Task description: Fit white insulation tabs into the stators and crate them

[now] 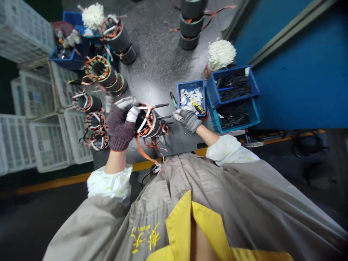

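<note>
A motor stator (153, 125) with copper windings, white sleeves and black-sleeved leads lies on its side at the bench's front edge. Loose copper strands hang from it. My left hand (122, 121), in a dark purple glove with pale fingertips, is closed at the stator's left rim, its fingers bent against the windings. To the right of the leads is my right hand (189, 119) in a grey glove, fingers curled together. A slim dark-and-green tool (173, 99) meets its fingertips; whether it is gripped I cannot tell. Beside that hand sits a blue tray (178, 90) with white scraps and a yellow-and-black tool (199, 108).
More stators (99, 69) stand at the left and a stack (191, 27) at the back. Right are bins of black sleeves (233, 85) and a white sleeve bundle (221, 53). Another person's gloved hand (72, 38) is at the back left, near white crates (49, 141).
</note>
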`<state>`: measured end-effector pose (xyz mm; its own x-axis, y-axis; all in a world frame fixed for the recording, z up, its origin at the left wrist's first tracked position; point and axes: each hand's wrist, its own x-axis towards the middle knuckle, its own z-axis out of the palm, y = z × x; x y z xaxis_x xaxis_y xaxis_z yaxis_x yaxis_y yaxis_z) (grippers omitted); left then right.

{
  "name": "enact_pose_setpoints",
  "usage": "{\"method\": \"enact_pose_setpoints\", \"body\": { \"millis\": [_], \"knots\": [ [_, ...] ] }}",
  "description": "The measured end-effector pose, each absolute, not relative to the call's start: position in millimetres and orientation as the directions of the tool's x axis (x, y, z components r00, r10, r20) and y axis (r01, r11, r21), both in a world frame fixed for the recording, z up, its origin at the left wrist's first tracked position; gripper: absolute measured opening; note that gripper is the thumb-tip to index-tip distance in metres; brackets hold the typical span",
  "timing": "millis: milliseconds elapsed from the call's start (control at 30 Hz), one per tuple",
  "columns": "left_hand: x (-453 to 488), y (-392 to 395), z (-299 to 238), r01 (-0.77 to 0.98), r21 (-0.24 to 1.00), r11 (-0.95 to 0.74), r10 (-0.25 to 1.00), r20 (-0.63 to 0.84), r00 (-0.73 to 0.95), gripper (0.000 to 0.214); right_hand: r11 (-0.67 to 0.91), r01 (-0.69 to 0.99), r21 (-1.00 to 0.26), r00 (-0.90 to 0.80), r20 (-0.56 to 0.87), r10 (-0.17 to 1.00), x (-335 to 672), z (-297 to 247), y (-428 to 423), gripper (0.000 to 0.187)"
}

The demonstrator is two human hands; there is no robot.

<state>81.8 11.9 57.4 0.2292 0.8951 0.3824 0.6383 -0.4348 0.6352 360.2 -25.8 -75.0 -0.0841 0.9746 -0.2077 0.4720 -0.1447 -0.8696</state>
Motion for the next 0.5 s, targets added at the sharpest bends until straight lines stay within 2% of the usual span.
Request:
{"method": "enact_pose_setpoints", "body": {
  "millis": [133, 267, 400, 500],
  "knots": [
    [83.0, 16.0, 60.6, 0.619, 0.617, -0.486, 0.859, 0.469, 0.206, 0.028, -0.170, 0.523, -0.835, -0.005, -0.202, 0.979, 384.8, -53.3, -40.0, 0.022],
    [87.6, 17.9, 64.1, 0.620, 0.644, -0.449, 0.875, 0.457, 0.159, 0.029, -0.271, 0.610, -0.745, 0.270, -0.127, 0.955, 480.6, -25.4, -83.5, 0.025],
    [90.3, 16.3, 68.7, 0.659, 0.625, -0.418, 0.886, 0.441, 0.144, 0.029, -0.470, 0.756, -0.457, 0.519, -0.020, 0.855, 570.6, -11.8, -88.9, 0.033],
    [86.9, 16.7, 67.2, 0.678, 0.633, -0.374, 0.908, 0.399, 0.128, 0.032, -0.522, 0.793, -0.315, 0.527, -0.077, 0.847, 591.1, -16.3, -46.6, 0.039]
  ]
}}
